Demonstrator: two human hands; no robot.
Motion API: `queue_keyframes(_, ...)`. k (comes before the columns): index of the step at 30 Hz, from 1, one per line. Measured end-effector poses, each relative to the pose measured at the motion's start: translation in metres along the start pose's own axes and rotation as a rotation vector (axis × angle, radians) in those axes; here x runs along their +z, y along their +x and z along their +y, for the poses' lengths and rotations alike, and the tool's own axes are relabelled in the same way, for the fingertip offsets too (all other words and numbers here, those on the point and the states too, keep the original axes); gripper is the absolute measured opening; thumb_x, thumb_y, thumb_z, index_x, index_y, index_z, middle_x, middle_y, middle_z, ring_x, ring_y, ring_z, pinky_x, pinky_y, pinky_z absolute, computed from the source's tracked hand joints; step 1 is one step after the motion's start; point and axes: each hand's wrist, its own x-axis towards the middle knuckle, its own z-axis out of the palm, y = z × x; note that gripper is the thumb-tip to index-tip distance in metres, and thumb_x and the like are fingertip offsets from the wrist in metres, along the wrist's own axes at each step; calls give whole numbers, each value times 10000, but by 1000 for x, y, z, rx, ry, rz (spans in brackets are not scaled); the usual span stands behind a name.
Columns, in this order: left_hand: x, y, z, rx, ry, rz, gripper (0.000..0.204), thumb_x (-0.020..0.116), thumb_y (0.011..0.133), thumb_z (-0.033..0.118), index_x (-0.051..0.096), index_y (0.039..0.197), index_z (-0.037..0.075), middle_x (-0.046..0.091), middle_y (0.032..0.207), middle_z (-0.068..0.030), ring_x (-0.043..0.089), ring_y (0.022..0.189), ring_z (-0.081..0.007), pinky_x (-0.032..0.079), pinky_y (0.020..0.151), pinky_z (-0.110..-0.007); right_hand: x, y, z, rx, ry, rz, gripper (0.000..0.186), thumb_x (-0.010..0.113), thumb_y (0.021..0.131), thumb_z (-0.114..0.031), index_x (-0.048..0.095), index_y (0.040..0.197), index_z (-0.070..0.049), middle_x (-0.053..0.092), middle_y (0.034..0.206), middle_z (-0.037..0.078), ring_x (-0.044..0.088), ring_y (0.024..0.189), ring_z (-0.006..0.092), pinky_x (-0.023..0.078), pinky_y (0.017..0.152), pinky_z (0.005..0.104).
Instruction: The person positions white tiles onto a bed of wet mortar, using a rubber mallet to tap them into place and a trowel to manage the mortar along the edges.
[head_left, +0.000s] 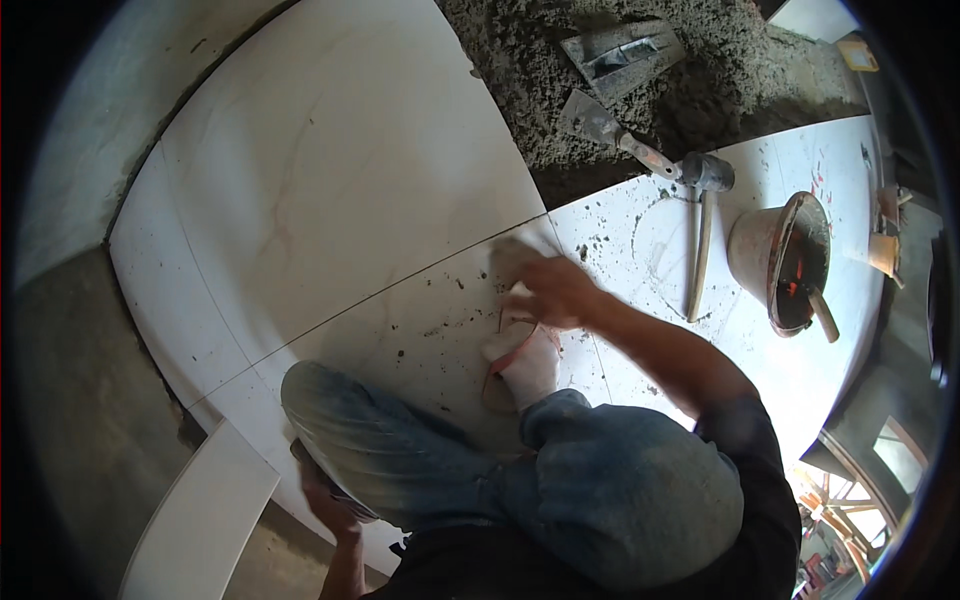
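My right hand [550, 290] is on the white marble-look tile [320, 200] near a seam, its fingers bent around a blurred pale-brown thing [515, 255] I cannot make out. Just below it is my foot [525, 370] in a white sock and a red-strapped sandal, among dark specks of mortar. My left hand [330, 510] is low at the left, beside my jeans-clad leg and a dark shoe, with its fingers mostly hidden.
A bed of grey mortar [520, 90] holds a trowel [620, 55] and a scraper [590, 120]. A rubber mallet [705, 175] and bucket [760, 250] with a handle sticking out stand right. A wall [90, 150] borders the left; a tile strip [190, 510] lies lower left.
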Motion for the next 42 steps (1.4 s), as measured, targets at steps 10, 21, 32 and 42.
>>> queue_keyframes(10,238,89,194,317,186,-127,679,449,943,393,233,1459,8,156,1530,-243,104,1427,-422,107,1102,-614,15,-5,-9,-193,30,155,670,520,910,-460,348,1430,-75,346,1484,141,289,1393,292,132,1166,479)
queue_keyframes(21,278,73,201,705,257,-161,655,429,944,374,247,1462,16,197,1521,-233,150,1414,-428,118,1099,-618,-20,-51,80,235,-80,505,597,502,938,-425,391,1383,-43,408,1416,182,383,1312,296,240,1094,498)
queue_keyframes(32,177,-46,238,-69,-658,-1707,592,329,1010,243,94,1492,-8,133,1560,-168,112,1446,-289,88,1170,-353,32,-230,-19,951,1496,62,327,524,948,-307,588,1034,2,616,861,112,601,730,191,484,718,327)
queue_keyframes(42,2,93,197,33,-246,-2255,671,350,974,484,416,1374,-51,499,1354,-223,407,1331,-290,249,1126,-436,-25,-152,167,834,-251,796,676,572,883,-497,406,1329,-18,542,1167,277,560,1061,414,470,867,475)
